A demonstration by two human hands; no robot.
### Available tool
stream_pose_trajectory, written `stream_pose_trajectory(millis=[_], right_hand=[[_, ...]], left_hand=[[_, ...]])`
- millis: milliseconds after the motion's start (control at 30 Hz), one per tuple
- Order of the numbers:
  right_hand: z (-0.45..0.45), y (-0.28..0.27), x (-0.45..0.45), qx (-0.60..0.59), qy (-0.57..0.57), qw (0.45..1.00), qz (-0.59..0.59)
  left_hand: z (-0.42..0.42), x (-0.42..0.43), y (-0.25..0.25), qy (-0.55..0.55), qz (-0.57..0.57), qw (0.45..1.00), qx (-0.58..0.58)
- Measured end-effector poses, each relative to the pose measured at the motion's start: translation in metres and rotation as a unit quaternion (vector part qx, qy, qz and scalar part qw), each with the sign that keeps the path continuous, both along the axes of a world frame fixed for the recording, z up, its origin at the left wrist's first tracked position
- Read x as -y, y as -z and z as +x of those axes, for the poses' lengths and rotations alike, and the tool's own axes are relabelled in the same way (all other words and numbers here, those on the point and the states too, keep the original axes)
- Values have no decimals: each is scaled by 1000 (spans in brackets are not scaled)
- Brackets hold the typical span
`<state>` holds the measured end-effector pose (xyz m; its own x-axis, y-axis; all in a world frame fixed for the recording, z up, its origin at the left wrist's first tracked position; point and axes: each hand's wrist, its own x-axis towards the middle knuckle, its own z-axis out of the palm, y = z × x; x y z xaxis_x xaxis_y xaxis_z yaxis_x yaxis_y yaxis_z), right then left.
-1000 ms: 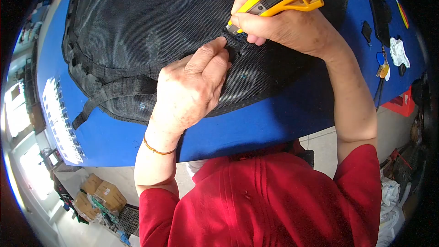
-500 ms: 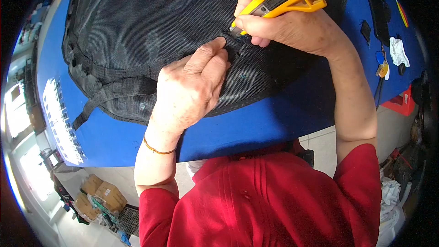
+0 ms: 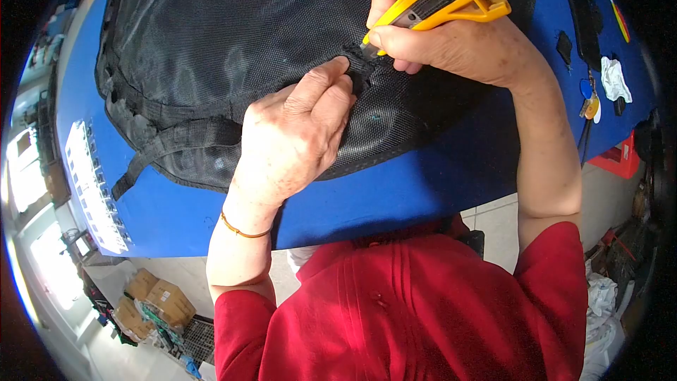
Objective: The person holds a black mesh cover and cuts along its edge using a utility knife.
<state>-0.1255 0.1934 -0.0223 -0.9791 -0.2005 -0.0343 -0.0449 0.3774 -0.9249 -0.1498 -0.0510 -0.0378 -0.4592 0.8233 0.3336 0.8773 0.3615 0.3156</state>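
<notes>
A black mesh bag [image 3: 233, 42] with a strap [image 3: 187, 137] along its lower left edge lies on the blue table. My left hand [image 3: 296, 127] is closed on its seam, fingers together, with the fingertips hidden in the dark fabric. A yellow utility knife [image 3: 430, 1] is gripped in my right hand [image 3: 465, 46], tilted so its blade end points down to the left. That tip meets the bag at a frayed spot on the seam [image 3: 363, 63], just right of my left fingertips.
On the right of the blue table [image 3: 395, 201] lie a black flat piece [image 3: 583, 21], a crumpled white paper [image 3: 615, 79] and keys with tags [image 3: 589, 102]. A red box [image 3: 620, 159] is below the table's right side. Cardboard boxes [image 3: 166, 302] stand on the floor at lower left.
My right hand and the utility knife have shifted slightly to the right along the seam. The left hand and the bag look the same.
</notes>
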Motion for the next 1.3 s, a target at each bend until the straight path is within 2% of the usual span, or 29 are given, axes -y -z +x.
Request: stream_pose_trajectory(millis=[233,300,367,433,467,500,533,567,600,633,767,833,967,1033,1133,1300], right_hand=[[1,-8,-9,25,-1,999,-24],[-3,-30,-7,118,15,992,-39],[-3,-22,-7,81,26,993,-76],[-3,-19,-7,49,36,985,-161],[-10,-6,-9,49,36,985,-161],[-23,14,-12,-136,-64,970,-191],[-31,25,-14,-315,-161,911,-211],[-24,15,-12,-315,-161,911,-211],[-13,-4,-9,-138,-73,973,-172],[-6,-15,-6,46,18,991,-125],[-4,-15,-2,40,21,990,-137],[-5,-18,-1,38,12,997,-69],[-6,-13,2,29,-4,997,-67],[-8,-9,4,-23,-4,998,-51],[-8,-3,8,7,12,993,-120],[-10,0,9,-14,3,994,-109]], left_hand=[[0,-1,-1,2,9,1000,-1],[0,-1,-1,3,9,1000,-1],[0,-1,-1,4,10,1000,-2],[0,-1,0,7,15,1000,-1],[0,-1,0,7,15,1000,-1],[0,-1,0,6,14,1000,0],[0,-1,0,6,14,1000,1],[0,-1,0,6,15,1000,1],[0,-1,1,7,16,1000,1],[-1,-1,1,9,16,1000,1],[0,-1,0,3,13,1000,0],[-2,-1,2,10,19,999,-32],[-1,-1,3,8,16,999,-36],[0,0,0,4,9,1000,-6],[0,0,0,4,6,1000,-7],[0,0,0,3,10,1000,-2]])
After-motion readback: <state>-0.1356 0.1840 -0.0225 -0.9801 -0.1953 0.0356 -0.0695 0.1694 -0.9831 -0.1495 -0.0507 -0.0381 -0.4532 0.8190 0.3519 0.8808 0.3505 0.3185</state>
